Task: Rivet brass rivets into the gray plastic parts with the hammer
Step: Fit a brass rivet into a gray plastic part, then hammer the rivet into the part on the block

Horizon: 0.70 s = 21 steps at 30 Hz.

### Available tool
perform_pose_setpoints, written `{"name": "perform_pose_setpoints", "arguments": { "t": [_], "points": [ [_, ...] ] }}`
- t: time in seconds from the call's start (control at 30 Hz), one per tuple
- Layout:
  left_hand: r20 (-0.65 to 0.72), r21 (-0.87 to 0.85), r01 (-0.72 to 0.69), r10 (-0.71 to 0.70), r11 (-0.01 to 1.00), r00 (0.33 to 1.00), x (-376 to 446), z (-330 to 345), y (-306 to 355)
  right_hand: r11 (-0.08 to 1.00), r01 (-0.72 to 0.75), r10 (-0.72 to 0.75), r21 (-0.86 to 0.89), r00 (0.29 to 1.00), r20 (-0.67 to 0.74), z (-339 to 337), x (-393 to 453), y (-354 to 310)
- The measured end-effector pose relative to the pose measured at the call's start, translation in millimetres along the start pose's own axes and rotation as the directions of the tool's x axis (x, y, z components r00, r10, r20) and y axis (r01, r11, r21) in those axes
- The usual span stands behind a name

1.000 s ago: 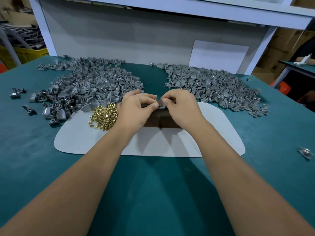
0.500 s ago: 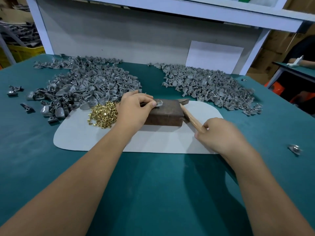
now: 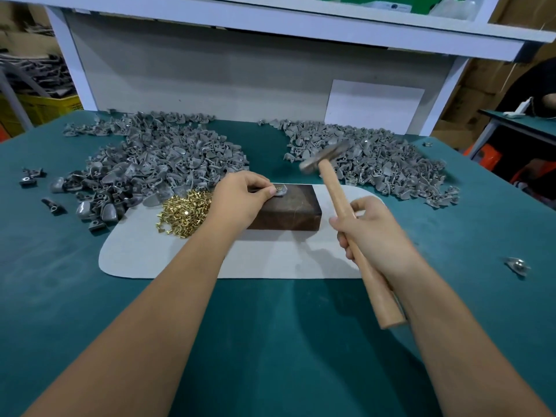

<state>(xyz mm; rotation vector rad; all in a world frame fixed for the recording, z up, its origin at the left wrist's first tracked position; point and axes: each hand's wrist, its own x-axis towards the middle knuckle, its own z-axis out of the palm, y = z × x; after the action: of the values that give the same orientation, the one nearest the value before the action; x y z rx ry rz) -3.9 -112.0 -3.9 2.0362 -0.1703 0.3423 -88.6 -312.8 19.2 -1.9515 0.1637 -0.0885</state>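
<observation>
A dark brown block (image 3: pixel 288 209) lies on a pale grey mat (image 3: pixel 270 260). On the block's far left corner sits a gray plastic part (image 3: pixel 281 189) with a brass rivet in it. My left hand (image 3: pixel 240 200) pinches this part against the block. My right hand (image 3: pixel 371 233) grips the wooden handle of a hammer (image 3: pixel 346 206). Its blurred metal head (image 3: pixel 326 158) hangs in the air above and to the right of the part. A heap of loose brass rivets (image 3: pixel 185 212) lies on the mat just left of my left hand.
Two big heaps of gray plastic parts lie on the green table, one at back left (image 3: pixel 144 167) and one at back right (image 3: pixel 370 161). Stray parts lie at far left (image 3: pixel 30 177) and far right (image 3: pixel 517 264). A white backboard (image 3: pixel 210 79) stands behind.
My right hand left the part, took the hammer's handle beside the block and lifted it, so the head now hangs above the block. My left hand stays on the part.
</observation>
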Motion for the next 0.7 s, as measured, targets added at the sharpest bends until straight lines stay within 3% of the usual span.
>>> {"name": "perform_pose_setpoints", "arguments": {
  "t": [0.13, 0.27, 0.53, 0.7],
  "points": [
    [-0.043, -0.044, -0.001, -0.001, 0.999, 0.999, -2, 5, -3, 0.972, 0.235, -0.236, -0.03, 0.97, -0.051, 6, -5, -4],
    [-0.079, -0.031, 0.004, -0.006, 1.0, 0.997, -5, 10, -6, 0.883, 0.335, -0.365, -0.328, 0.931, -0.032, 8, -10, -9],
    [-0.162, -0.014, 0.025, -0.026, 1.0, 0.987, -8, 15, -3, 0.683, 0.317, -0.501, -0.658, 0.859, -0.106, 9, -16, -13],
    [-0.148, 0.02, -0.01, 0.013, 1.0, 0.989, -10, 12, -4, 0.651, 0.194, -0.408, -0.734, 0.904, -0.123, -5, -13, -15]
  ]
}}
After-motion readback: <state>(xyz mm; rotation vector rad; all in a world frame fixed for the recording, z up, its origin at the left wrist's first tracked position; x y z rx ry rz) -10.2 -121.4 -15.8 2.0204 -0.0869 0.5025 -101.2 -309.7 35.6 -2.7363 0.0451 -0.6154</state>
